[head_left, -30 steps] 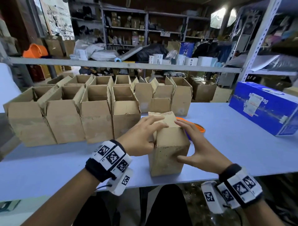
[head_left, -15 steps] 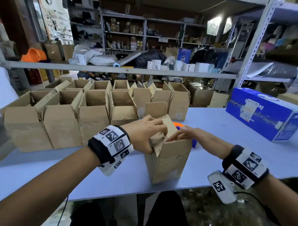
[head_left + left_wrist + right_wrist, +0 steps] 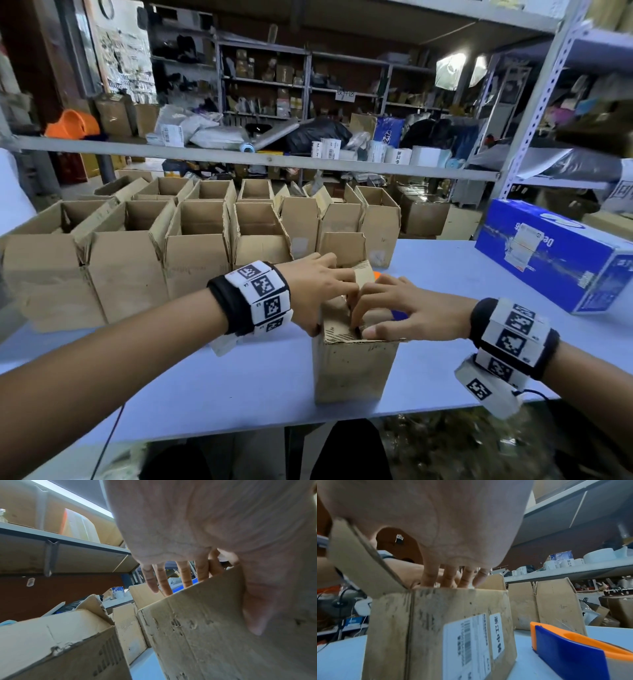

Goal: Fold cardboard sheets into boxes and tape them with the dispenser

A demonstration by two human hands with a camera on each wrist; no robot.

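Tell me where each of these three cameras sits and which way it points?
Head: worn on the head, looking down at the box, both forearms, left hand and right hand on its flaps.
Left wrist: under the left hand, looking along the fingers over the box.
Right wrist: under the right hand, facing the labelled box side and tape dispenser.
Shared: all three show the box.

The pale blue table (image 3: 239,383) bears a group of open cardboard boxes (image 3: 137,260), one box (image 3: 352,370) at its near edge, a blue carton (image 3: 555,263), and apparently a tape dispenser (image 3: 570,650).
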